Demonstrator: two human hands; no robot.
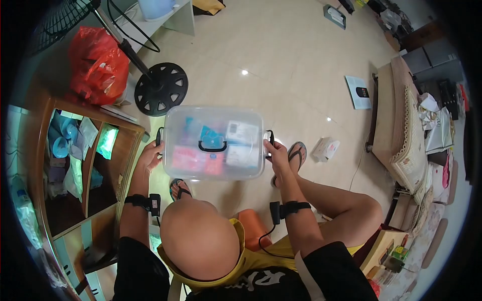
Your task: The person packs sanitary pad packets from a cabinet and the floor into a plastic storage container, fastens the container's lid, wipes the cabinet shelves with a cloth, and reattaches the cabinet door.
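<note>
A clear plastic storage box (236,114) with a closed lid is held level in front of me, above the floor. Through its cloudy lid show blue, pink and white packages, too blurred to name. On top lies a black carrying handle (213,149). My left hand (149,155) grips the box's left end by the black side latch (159,136). At the right end, my right hand (275,151) has its fingers closed around the edge below the other black latch (270,135). The undersides of the fingers are hidden.
To the left stands a wooden cabinet (139,131) with packages on its shelves. Beyond it are a fan base (160,89) and a red plastic bag (98,65). A white tissue pack (326,149) lies on the floor, right of my foot. A cushioned sofa (401,135) stands farther right.
</note>
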